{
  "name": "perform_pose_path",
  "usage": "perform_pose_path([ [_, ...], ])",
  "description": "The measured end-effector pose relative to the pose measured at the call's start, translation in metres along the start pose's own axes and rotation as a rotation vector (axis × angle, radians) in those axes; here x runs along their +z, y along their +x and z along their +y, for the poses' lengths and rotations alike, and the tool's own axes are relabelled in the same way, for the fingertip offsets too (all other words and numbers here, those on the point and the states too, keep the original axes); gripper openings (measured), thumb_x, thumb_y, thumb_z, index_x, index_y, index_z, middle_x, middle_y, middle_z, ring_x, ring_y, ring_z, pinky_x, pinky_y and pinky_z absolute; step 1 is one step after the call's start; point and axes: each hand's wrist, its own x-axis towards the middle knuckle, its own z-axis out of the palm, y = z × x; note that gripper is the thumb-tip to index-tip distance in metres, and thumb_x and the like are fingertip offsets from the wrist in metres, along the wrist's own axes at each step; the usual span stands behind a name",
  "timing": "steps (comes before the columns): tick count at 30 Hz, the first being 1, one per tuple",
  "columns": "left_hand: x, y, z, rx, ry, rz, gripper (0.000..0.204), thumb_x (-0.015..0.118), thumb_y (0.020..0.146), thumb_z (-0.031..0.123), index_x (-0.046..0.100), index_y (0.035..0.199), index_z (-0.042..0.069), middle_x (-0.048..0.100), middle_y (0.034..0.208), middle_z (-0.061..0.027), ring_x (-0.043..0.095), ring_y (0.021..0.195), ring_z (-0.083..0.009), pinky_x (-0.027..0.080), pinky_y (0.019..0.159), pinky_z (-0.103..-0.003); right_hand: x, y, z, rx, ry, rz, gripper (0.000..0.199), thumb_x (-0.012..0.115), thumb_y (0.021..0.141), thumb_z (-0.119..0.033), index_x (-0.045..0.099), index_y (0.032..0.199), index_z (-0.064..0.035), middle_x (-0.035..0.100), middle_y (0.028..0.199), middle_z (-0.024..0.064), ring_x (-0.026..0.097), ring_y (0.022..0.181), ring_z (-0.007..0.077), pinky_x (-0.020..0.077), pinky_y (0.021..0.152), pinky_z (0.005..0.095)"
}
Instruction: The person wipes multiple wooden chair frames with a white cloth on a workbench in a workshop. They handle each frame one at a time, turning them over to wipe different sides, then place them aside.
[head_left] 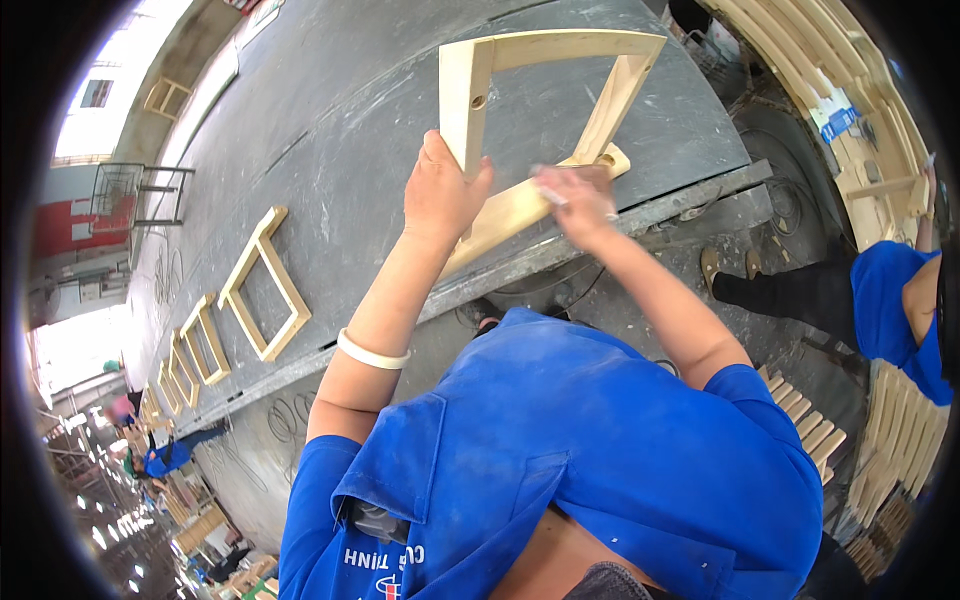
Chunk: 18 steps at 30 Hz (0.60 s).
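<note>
A pale wooden frame point(463, 105) stands on the grey table near its front edge, its bottom rail running slantwise toward me. My left hand point(440, 195) is closed around the frame's left upright, low down by the rail. On top of the rail, close to its right end, my right hand point(578, 205) presses a flat brown pad point(597, 178) that looks like sandpaper. Motion smears the fingers of that hand, and part of the pad is hidden under them. A round hole shows in the left upright.
More wooden frames, one of them close by point(265, 285), lie in a row along the grey table point(350, 150) to the left. Wooden slats point(900, 440) are stacked at the right. A person in blue point(895, 310) stands there. Cables lie on the floor.
</note>
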Motion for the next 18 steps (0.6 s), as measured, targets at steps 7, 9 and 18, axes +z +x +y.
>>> perform_pose_path([
  [7,-0.020,0.024,0.043,0.231,-0.088,-0.169,0.067,0.059,0.081,0.052,0.039,0.108,-0.006,0.063,0.085,-0.0275,0.064,0.082,-0.0414,0.051,0.071,-0.045,-0.008,-0.036,-0.048,-0.174,-0.024,0.038,0.058,0.052,0.082,-0.005,0.045,0.137,-0.0222,0.044,0.141,0.0016,0.034,0.132,0.0366,0.0261,0.106,0.0559],
  [9,-0.018,0.032,0.055,0.221,-0.030,-0.151,0.067,0.055,0.081,0.055,0.039,0.104,-0.005,0.063,0.079,-0.0270,0.064,0.077,-0.0413,0.051,0.069,-0.046,-0.014,-0.041,-0.060,-0.150,-0.067,0.041,0.054,0.051,0.084,-0.007,0.045,0.136,-0.0173,0.043,0.141,0.0050,0.035,0.131,0.0364,0.0253,0.110,0.0475],
  [18,-0.021,0.059,0.089,0.272,-0.047,-0.146,0.063,0.055,0.083,0.052,0.039,0.102,-0.006,0.062,0.082,-0.0298,0.063,0.081,-0.0438,0.050,0.073,-0.046,-0.045,-0.062,-0.076,-0.200,-0.014,0.130,0.052,0.047,0.082,-0.006,0.049,0.133,-0.0137,0.045,0.139,0.0099,0.037,0.130,0.0391,0.0288,0.106,0.0470],
])
